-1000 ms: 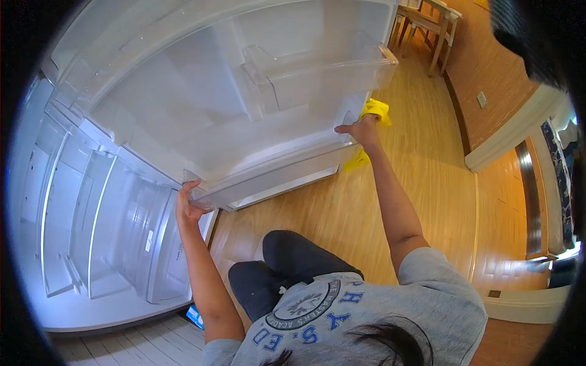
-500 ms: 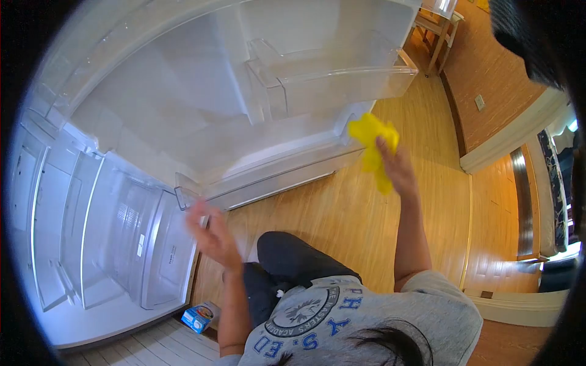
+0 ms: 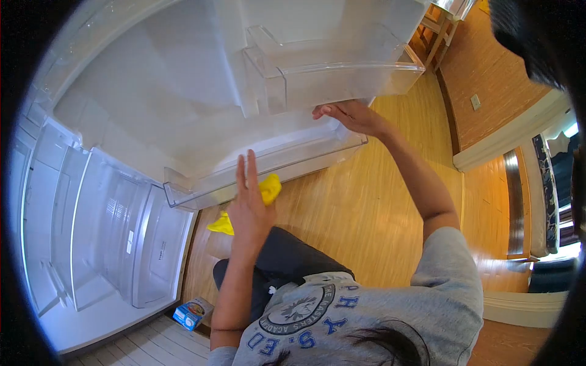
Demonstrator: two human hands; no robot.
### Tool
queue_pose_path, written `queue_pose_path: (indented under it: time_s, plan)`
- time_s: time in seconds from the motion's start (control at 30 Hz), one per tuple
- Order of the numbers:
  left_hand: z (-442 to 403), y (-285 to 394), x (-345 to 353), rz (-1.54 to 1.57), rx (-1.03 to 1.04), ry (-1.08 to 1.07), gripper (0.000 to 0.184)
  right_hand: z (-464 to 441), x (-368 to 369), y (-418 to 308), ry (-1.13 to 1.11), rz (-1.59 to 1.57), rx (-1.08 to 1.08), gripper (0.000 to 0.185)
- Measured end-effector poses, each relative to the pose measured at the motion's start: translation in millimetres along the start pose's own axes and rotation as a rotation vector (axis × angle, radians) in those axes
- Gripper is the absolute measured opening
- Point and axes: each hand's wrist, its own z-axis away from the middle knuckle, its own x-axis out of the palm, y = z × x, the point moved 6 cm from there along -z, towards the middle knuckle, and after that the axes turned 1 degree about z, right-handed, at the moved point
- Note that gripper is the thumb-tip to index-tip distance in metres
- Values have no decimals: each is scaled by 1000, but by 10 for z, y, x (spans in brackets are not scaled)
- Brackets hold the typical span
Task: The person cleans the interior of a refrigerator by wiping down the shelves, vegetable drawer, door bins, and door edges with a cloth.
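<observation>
A yellow cloth (image 3: pixel 269 189) is in my left hand (image 3: pixel 251 210), bunched against the palm, with two fingers stretched up and the cloth's ends showing on both sides. This hand is just in front of the clear lower door bin (image 3: pixel 268 177) of an open fridge door (image 3: pixel 165 91). My right hand (image 3: pixel 351 116) reaches in between that lower bin and the clear upper door bin (image 3: pixel 342 85). Its fingers are loosely bent and hold nothing; whether they touch the door liner, I cannot tell.
To the left is the fridge interior with glass shelves (image 3: pixel 79 226) and a clear drawer (image 3: pixel 162 250). A blue box (image 3: pixel 190 314) stands on the floor by the fridge base. Wooden floor (image 3: pixel 366 226) spreads below the door; a wall and a doorway are at right.
The yellow cloth has passed from my right hand to my left. My left hand has moved right and up; my right hand has moved left and up toward the door bins.
</observation>
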Motion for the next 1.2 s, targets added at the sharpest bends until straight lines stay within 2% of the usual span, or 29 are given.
queue_pose_path:
  time_s: [0.03, 0.13, 0.2, 0.23, 0.3, 0.43, 0.5, 0.53, 0.6, 0.63, 0.7, 0.73, 0.8, 0.83, 0.87, 0.93, 1.0, 1.07, 1.13, 1.2]
  plan:
    - [-35, -135, 60, -99, -97, -21, 47, -15, -44, 19, -2, 2, -2, 26]
    - [-55, -360, 243, -194, -80, -67, 41, -88, -126, -102, -15, 103, -134, 31]
    - [-83, -368, 237, -198, -81, -58, 36, -41, 27, 59, 60, 366, -80, 32]
    - [-81, -369, 234, -199, -78, -51, 32, -13, 125, 104, 57, 363, -79, 32]
    - [-93, -412, 259, -196, -66, -9, 28, -22, 374, 193, -205, 248, 37, 33]
    - [-90, -399, 254, -221, -81, -14, 26, 9, 229, 211, -193, 98, 58, 33]
    - [-95, -383, 255, -219, -88, -7, 25, -4, 31, 195, 7, 4, 16, 33]
    - [-87, -392, 257, -218, -98, -3, 24, -12, 99, 186, 3, 2, 14, 33]
    - [-68, -426, 300, -231, -88, -31, 26, 40, 246, 185, 120, 70, 166, 32]
    - [-67, -446, 328, -241, -71, -51, 32, 59, 277, 242, 118, 66, 171, 32]
    - [-47, -473, 398, -245, -56, 8, 34, 60, 365, 234, 32, 200, -44, 29]
    - [-15, -511, 392, -259, -45, 74, 38, 59, 383, 229, 27, 180, -73, 29]
    - [37, -609, 495, -264, -28, 75, 43, -93, 526, 158, -170, 119, -131, 24]
    - [30, -574, 460, -259, -50, 16, 42, -166, 627, -22, -153, -20, -213, 24]
    - [13, -534, 434, -246, -66, -42, 41, -295, 755, -241, -169, -28, -252, 24]
    - [46, -516, 379, -255, -62, 20, 39, -555, 1054, -937, -214, -94, -529, 23]
    - [78, -517, 367, -255, -39, 66, 38, -871, 1437, -1587, -371, -260, -686, 22]
    - [85, -573, 418, -181, -52, 31, 40, -1195, 1933, -2155, -520, -438, -721, 28]
    - [110, -596, 418, -216, -43, -1, 34, -1411, 2319, -2680, -621, -447, -844, 33]
    - [137, -659, 589, -278, -89, -328, 26, -1535, 2543, -3043, -669, -426, -926, 35]
